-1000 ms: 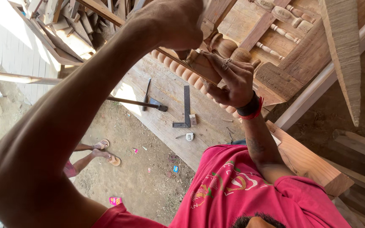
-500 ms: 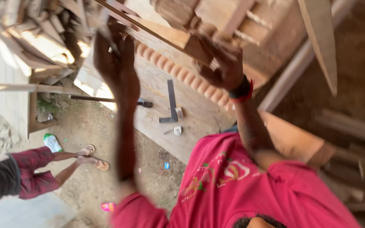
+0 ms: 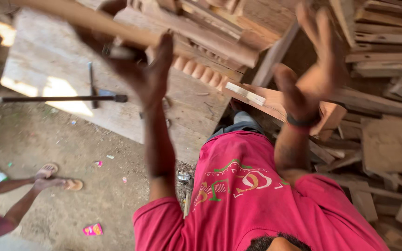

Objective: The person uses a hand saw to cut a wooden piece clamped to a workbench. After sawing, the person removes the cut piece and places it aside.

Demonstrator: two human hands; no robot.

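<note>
My left hand (image 3: 138,69) is raised and closed around a long pale wooden stick (image 3: 70,17) that runs up to the top left; something dark shows beside the fingers. My right hand (image 3: 315,69) is lifted with fingers spread and holds nothing; a dark and red band sits on its wrist. Both hands are in front of a carved wooden piece (image 3: 201,69) with a row of rounded beads along its edge. My red shirt (image 3: 257,200) fills the bottom of the view.
A hammer (image 3: 61,98) and a dark metal square (image 3: 91,83) lie on a wide plank (image 3: 38,56). Stacked wooden boards (image 3: 387,51) crowd the right. Another person's sandalled feet (image 3: 56,177) stand on the dirt at lower left, near a pink wrapper (image 3: 93,229).
My right hand has let go of the carved piece and opened, swinging out to the right. My left hand has moved toward the centre with the stick. The view has shifted.
</note>
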